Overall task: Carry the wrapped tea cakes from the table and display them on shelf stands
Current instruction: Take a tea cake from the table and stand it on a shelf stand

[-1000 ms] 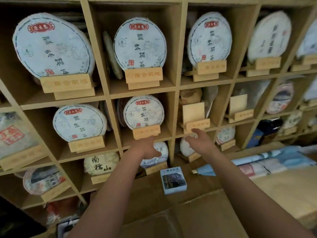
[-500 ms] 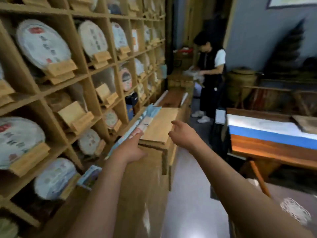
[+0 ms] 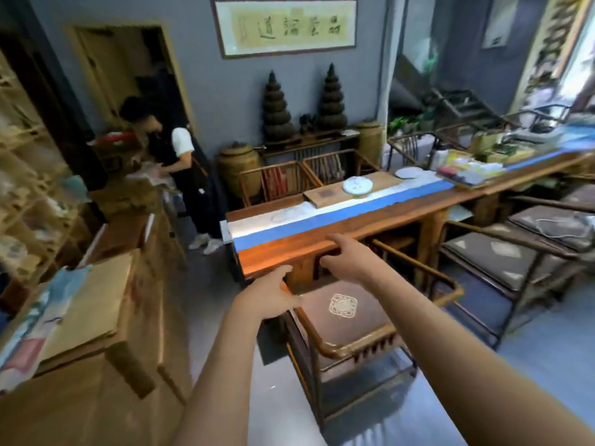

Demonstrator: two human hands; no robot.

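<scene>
I've turned from the shelf (image 3: 29, 175), now at left, to the table (image 3: 322, 230) mid-frame. My left hand (image 3: 269, 296) and right hand (image 3: 349, 260) reach forward, grips loosely spread, holding nothing.

chair (image 3: 344, 320) just below fingers | scroll (image 3: 285, 25) on wall far above | jar (image 3: 240, 167) beyond | person (image 3: 180, 162) up-left

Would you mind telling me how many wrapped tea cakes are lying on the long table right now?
2. One wrapped tea cake lies on the wooden tray beside the blue runner; another lies farther right along the table. More may be hidden in the blurred clutter at the far end.
</scene>
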